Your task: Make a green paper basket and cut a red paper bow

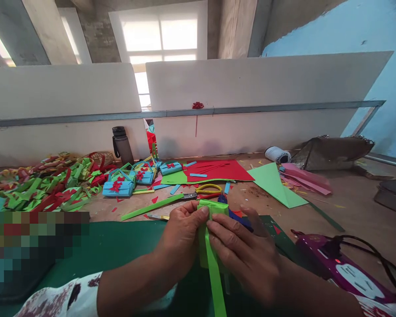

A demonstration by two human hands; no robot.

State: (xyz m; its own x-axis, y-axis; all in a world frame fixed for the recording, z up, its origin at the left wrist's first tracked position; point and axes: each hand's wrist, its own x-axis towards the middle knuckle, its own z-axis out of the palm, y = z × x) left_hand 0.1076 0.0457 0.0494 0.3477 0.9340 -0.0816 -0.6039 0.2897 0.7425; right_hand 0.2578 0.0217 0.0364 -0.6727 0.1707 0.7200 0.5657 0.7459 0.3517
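Both my hands meet over the dark green mat at the table's near edge. My left hand pinches the top of a folded light green paper piece. My right hand presses its fingers against the same piece from the right. A long light green strip hangs from the piece toward me. Just beyond the hands lie yellow-handled scissors and a blue object partly hidden behind my right hand.
Small blue paper baskets with red flowers and a heap of green and red paper scraps sit left. Red and green sheets, pink paper, a dark bottle, white tape roll lie farther back. A purple device sits right.
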